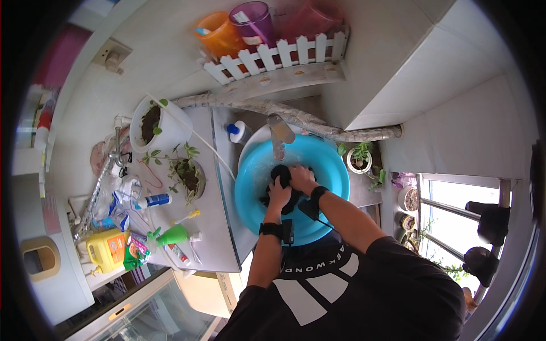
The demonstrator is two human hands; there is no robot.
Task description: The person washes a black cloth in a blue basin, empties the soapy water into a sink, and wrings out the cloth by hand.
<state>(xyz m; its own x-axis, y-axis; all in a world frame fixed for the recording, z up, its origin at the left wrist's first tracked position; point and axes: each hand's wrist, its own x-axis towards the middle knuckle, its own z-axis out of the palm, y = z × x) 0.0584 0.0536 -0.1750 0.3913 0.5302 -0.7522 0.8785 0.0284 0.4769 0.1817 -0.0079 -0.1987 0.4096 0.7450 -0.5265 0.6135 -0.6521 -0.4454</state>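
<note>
A bunched black cloth [281, 172] lies in a round, light-blue plastic basin [337, 183], which rests on a white sink. My left hand [279, 197] grips the cloth near its middle, fingers curled over it. On the cloth's right side my right hand [302, 178] is closed, with dark fabric showing around the fingers. Whitish suds or water cling to the basin's inner wall at the left. Above the far side of the basin hangs a metal faucet [279, 134]. The lower folds of the cloth are partly hidden by my wrists.
On the left counter [217, 200] stand potted plants [187, 177], a green spray bottle [172, 235] and a yellow jug [107, 251]. A white-capped pipe run, wrapped in covering [264, 106], crosses behind the faucet. Cups [251, 21] sit in a picket-fence shelf [281, 53] above.
</note>
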